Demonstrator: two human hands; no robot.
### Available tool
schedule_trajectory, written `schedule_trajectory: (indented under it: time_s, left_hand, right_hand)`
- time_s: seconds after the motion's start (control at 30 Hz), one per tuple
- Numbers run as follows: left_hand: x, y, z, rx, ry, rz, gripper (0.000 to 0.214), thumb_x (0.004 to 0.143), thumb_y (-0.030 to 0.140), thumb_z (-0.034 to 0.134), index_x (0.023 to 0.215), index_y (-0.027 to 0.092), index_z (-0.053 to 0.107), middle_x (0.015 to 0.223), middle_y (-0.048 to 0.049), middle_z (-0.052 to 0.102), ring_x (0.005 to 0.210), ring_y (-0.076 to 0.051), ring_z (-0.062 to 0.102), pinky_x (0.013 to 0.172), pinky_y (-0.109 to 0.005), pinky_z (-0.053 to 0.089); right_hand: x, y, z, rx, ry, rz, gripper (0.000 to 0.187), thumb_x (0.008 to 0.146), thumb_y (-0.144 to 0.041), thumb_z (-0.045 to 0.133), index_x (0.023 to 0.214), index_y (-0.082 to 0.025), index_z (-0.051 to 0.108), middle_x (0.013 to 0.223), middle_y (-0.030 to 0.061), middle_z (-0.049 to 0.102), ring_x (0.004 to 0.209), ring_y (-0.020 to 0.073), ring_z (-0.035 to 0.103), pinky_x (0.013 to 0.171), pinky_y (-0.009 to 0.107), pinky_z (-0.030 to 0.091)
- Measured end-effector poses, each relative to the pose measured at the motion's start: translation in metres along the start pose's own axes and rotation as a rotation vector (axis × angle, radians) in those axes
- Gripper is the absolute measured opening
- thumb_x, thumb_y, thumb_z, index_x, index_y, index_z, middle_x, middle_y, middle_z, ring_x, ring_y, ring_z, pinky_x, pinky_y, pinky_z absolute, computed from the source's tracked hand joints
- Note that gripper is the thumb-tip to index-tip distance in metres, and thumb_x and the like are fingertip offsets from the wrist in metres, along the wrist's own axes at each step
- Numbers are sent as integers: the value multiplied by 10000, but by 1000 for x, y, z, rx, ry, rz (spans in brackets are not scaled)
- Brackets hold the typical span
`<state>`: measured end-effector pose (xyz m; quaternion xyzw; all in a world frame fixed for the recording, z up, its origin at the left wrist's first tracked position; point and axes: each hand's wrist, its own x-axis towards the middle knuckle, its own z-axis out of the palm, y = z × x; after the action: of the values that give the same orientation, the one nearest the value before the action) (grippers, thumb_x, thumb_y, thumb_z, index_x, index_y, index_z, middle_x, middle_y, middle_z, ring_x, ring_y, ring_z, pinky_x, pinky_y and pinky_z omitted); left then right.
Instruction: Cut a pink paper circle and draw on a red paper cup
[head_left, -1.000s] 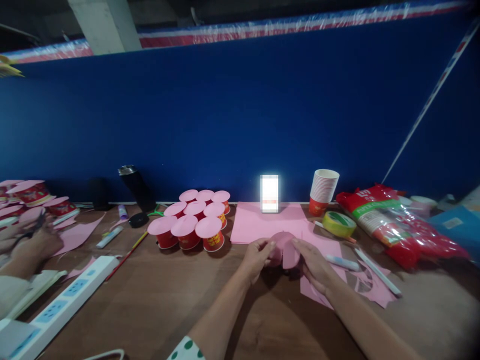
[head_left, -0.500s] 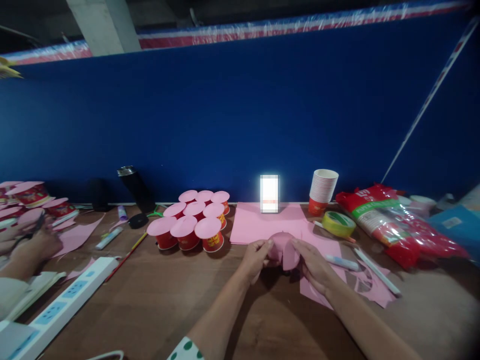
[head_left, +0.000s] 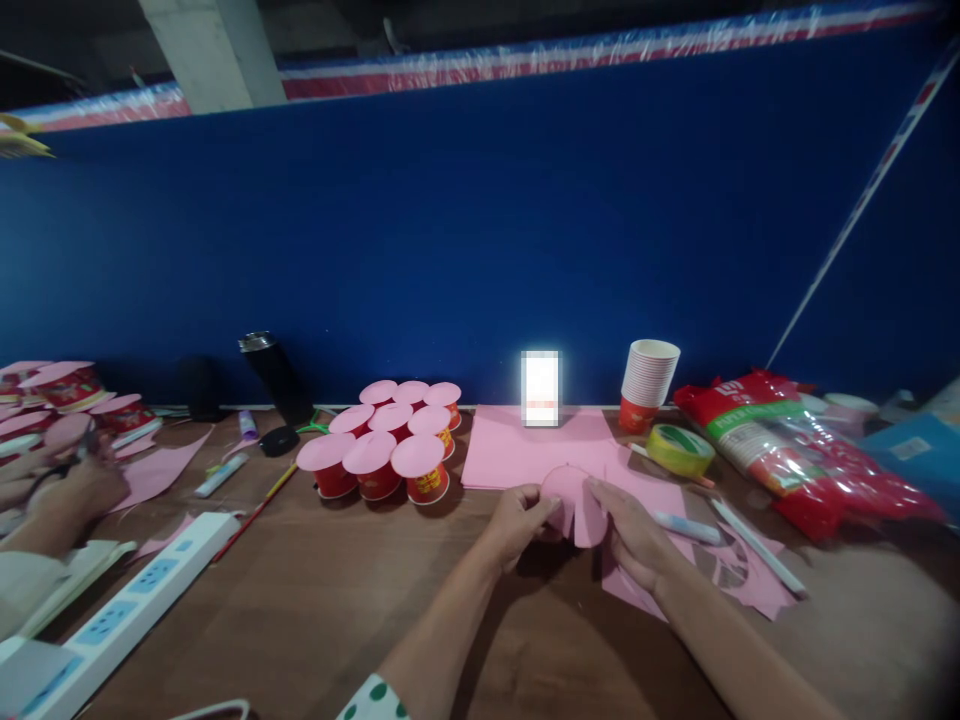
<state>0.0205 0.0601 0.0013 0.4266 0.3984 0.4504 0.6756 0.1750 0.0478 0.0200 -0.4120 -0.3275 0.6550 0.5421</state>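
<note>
Between my hands is a pink paper disc (head_left: 574, 500) with a slit running up from its lower edge. My left hand (head_left: 521, 525) pinches its left side, and my right hand (head_left: 630, 530) grips the right side, fingers partly hidden behind the paper. Under and behind the disc lie pink paper sheets (head_left: 510, 450). To the left, red paper cups (head_left: 375, 482) stand in rows, each topped with a pink paper disc. A glue stick (head_left: 688, 527) and paper scraps (head_left: 750, 580) lie right of my right hand.
A cup stack (head_left: 649, 380), green-yellow tape (head_left: 681, 450) and a red plastic bag (head_left: 757, 430) stand at the right. Leftward are a black flask (head_left: 277, 380), a pencil (head_left: 255, 510) and a power strip (head_left: 142, 590). Another person's hands (head_left: 64, 490) hold scissors and pink paper at far left.
The paper disc has opened out flatter and faces me more, its slit now showing clearly. My hands have shifted slightly.
</note>
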Motion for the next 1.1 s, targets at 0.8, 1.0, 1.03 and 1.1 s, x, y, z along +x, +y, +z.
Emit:
schedule_trajectory:
  time_s: [0.8,1.0,1.03,1.1]
  left_hand:
    - [1,8,2,-207,87,35,441,475,398,864,702,106,622,616,-13,631,522,-91,561,517,-212,454]
    - [4,2,-2,-142,107,34,454,528,456,830,753,118,627,559,3,612,456,-88,533,429,-195,395]
    - [4,2,-2,-140,109,33,455,528,459,830,750,119,626,548,7,605,451,-86,528,426,-194,392]
    - [4,3,0,-147,115,24,455,522,462,833,734,118,624,526,20,585,437,-73,506,431,-192,400]
  right_hand:
    - [-4,-2,1,-122,-68,103,228,660,-253,772,787,-172,601,567,-28,622,414,68,527,358,135,364]
    - [-5,-3,1,-143,-63,77,297,608,-276,815,730,-162,569,476,-103,446,372,-2,319,326,84,177]
    - [-5,-3,1,-140,-70,77,311,598,-281,822,724,-161,564,475,-110,426,372,-6,302,326,83,166]
    - [-3,0,0,-138,-79,67,331,584,-297,830,724,-158,563,489,-105,439,378,-6,312,329,84,187]
